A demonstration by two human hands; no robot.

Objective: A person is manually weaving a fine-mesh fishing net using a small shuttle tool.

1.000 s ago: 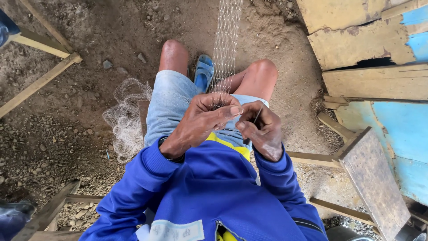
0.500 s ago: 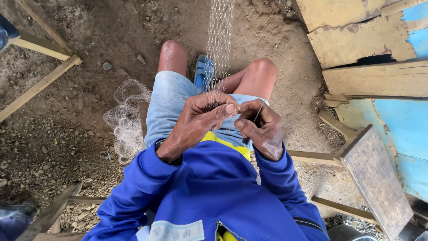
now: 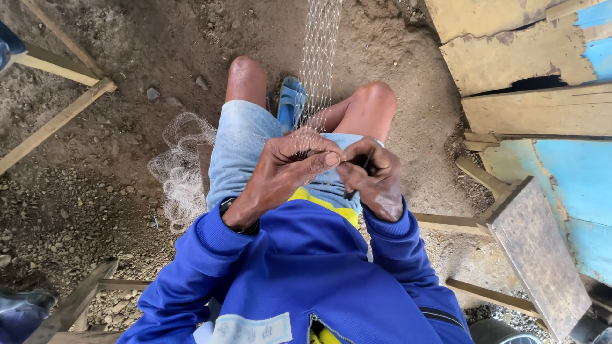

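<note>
Blue sleeves lead to the left hand [image 3: 287,167], its fingers pinched on the taut net strip [image 3: 317,57], beside the right hand [image 3: 376,178], fingers clamped on a thin dark needle [image 3: 358,173]. Farther off, the strip runs over a blue sandal [image 3: 291,102]; loose netting [image 3: 182,165] lies heaped on the dirt floor [image 3: 127,64].

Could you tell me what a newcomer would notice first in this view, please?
At the centre, the left hand grips the pale fishing net, which stretches taut away over the dirt, while the right hand pinches a thin dark netting needle against it. A loose heap of net lies on the ground to the left, and weathered blue-and-yellow boards stand on the right.
</note>
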